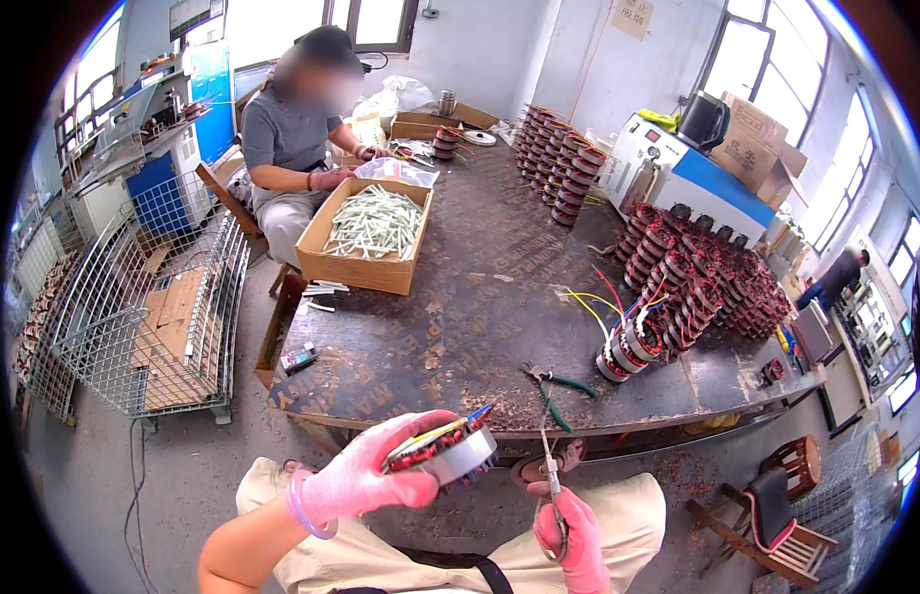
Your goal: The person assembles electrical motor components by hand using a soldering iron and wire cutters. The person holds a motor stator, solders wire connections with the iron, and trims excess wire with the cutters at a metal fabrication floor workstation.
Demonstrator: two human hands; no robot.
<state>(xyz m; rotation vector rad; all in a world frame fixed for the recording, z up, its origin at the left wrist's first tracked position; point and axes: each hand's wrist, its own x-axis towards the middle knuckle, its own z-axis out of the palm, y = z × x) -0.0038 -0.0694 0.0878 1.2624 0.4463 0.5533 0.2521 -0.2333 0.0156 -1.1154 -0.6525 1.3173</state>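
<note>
- Brown surface (460, 332) before us, grey floor (207, 455)
- Cardboard box (353, 269) of pale tubes (376, 220)
- Our left hand (366, 470) curls round a stator (462, 459), our right hand (577, 537) round a metal tool (552, 477)

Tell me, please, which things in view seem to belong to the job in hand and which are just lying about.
Apparently part of the job:
wire-wound ring, in the left hand
slender metal tool, in the right hand
green-handled pliers, on the table, probably
stacked wound rings, likely similar pieces

Probably just lying about:
black kettle
cardboard box beside it
chair at lower right
</note>
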